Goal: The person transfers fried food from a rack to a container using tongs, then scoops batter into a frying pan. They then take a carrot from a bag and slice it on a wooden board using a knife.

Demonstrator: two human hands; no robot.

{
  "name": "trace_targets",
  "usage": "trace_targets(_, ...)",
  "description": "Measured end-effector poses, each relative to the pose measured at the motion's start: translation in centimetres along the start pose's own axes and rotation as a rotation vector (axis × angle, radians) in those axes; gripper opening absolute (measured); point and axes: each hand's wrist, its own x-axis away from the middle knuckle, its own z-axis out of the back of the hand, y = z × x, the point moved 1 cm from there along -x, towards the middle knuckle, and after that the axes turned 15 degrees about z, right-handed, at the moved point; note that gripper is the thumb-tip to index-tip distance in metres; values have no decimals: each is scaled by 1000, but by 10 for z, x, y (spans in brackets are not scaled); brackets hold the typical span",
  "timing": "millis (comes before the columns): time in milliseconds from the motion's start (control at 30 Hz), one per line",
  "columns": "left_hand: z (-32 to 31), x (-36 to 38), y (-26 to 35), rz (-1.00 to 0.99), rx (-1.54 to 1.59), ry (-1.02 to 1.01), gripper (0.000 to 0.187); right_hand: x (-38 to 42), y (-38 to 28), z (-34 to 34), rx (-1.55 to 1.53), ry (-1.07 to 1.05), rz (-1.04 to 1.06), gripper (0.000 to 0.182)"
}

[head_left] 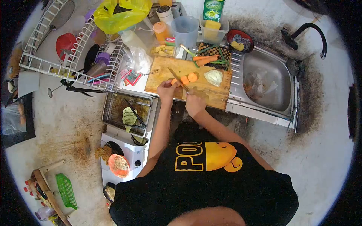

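A wooden cutting board [158, 77] lies on the counter before me. My right hand [196, 102] is closed on the handle of a knife [176, 76], whose blade points up and left over the board. At the board's front left, my left hand [167, 90] has its fingers pressed around a small orange carrot piece [174, 81], close beside the blade. Cut carrot pieces [188, 78] lie just right of the knife. Farther right is a pale cabbage wedge [213, 77]. Whole carrots [206, 60] rest near the board's back edge by a checkered basket [214, 49].
The metal sink [268, 81] with a black faucet [309, 32] is to the right. Bottles [161, 32] and a clear bucket [184, 30] stand behind the board. On the left are a white dish rack [71, 71], a fryer basket [126, 113] and a stove [134, 154].
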Motion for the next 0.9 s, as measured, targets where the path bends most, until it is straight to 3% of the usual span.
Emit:
trace_targets(100, 3, -1, 1, -1, 62, 13, 24, 7, 13, -9, 24, -74, -3, 32)
trace_targets(200, 6, -1, 5, 48, 1, 3, 24, 2, 46, -11, -50, 62, 142, 32)
trace_targets(267, 9, -7, 2, 76, -67, 7, 25, -7, 70, -10, -311, 132, 244, 34)
trace_targets(300, 11, -18, -7, -39, -80, 28, 26, -5, 68, 5, -309, 126, 251, 34)
trace_targets(367, 16, -22, -12, -142, -100, 53, 27, 10, 50, 49, -745, 69, -14, 34)
trace_targets(433, 9, -5, 16, -470, -530, 335, 34, 17, 58, 55, -860, 64, -54, 34)
trace_targets(467, 4, 8, 30, -343, -669, 414, 42, 19, 62, 58, -973, 65, -90, 35)
trace_targets(500, -3, 25, 46, -339, -663, 413, 42, 23, 68, 59, -967, 63, -91, 35)
trace_targets(567, -16, 50, 67, -635, -945, 423, 46, 29, 81, 51, -956, 84, -193, 34)
trace_targets(600, -20, 48, 63, -629, -943, 428, 46, 29, 87, 45, -953, 76, -192, 34)
trace_targets(667, -26, 46, 50, -831, -1184, 217, 47, 34, 97, 32, -806, 105, -192, 34)
trace_targets(767, -32, 30, 39, -773, -1263, 96, 45, 37, 89, 41, -681, 43, -76, 35)
trace_targets(900, -35, 22, 37, -710, -1239, 41, 40, 46, 100, 37, -667, 114, -1, 37)
